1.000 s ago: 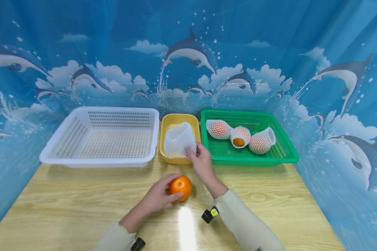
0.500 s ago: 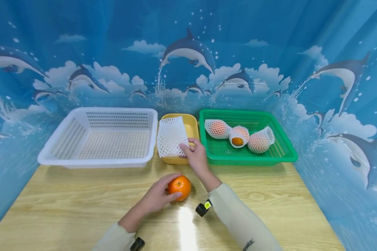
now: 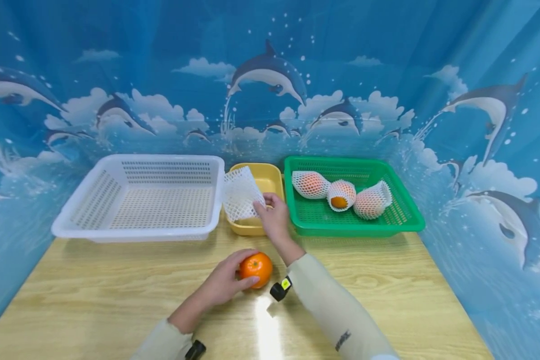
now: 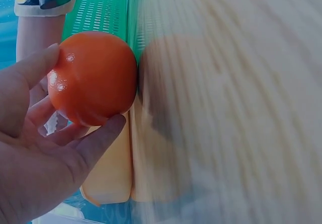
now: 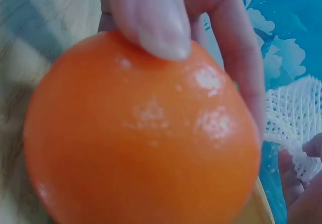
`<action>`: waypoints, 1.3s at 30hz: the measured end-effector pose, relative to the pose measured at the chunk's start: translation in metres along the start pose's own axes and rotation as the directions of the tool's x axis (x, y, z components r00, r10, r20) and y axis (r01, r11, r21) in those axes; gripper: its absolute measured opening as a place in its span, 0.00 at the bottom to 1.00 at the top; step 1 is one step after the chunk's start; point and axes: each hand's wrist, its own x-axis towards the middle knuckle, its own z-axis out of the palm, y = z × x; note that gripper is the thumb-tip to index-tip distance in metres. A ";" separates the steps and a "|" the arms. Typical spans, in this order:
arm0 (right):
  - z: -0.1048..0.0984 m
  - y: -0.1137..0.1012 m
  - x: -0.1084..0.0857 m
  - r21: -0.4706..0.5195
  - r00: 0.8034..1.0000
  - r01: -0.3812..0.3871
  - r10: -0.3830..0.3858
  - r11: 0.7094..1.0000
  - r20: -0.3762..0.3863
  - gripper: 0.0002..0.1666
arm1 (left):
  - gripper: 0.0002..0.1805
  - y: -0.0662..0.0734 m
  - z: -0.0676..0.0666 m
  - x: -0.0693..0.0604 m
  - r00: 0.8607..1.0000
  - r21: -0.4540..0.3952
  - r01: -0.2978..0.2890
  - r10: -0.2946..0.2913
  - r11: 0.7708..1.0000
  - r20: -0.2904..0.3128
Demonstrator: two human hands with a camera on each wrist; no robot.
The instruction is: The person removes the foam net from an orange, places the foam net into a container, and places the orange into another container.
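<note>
An orange (image 3: pixel 255 270) rests on the wooden table, with my left hand (image 3: pixel 222 280) gripping it from the left side. In the left wrist view, thumb and fingers curl around the orange (image 4: pixel 95 78) near its edges. Farther forward, my right hand (image 3: pixel 275 217) pinches the lower right corner of a white foam fruit net (image 3: pixel 240 192). This net hangs flat over the yellow tray (image 3: pixel 270 180), its left part overlapping the white basket's edge. The right wrist view is mostly filled by the orange; the pinched net (image 5: pixel 294 113) shows at its right edge.
On the left stands a white perforated basket (image 3: pixel 162 205). A green basket (image 3: pixel 319 220) on the right holds 3 fruits in foam nets (image 3: pixel 342 195). Behind them hangs a blue dolphin-print curtain (image 3: pixel 184 50).
My right hand has drawn the foam net up from the yellow tray and moved it leftward, so it hangs flatter. The left hand stays on the orange.
</note>
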 end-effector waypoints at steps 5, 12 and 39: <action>0.002 0.002 0.005 -0.078 0.999 -0.042 0.041 0.996 -0.019 0.26 | 0.32 -0.001 0.001 0.000 1.000 -0.002 -0.007 0.007 1.000 0.004; 0.004 0.005 0.011 -0.276 0.995 -0.002 0.028 0.961 0.092 0.31 | 0.32 -0.002 0.000 -0.001 1.000 0.014 -0.009 0.009 1.000 0.000; 0.009 -0.002 0.015 -0.524 0.927 0.229 -0.019 0.820 0.376 0.22 | 0.31 -0.002 0.001 -0.003 1.000 0.010 -0.021 0.021 1.000 -0.005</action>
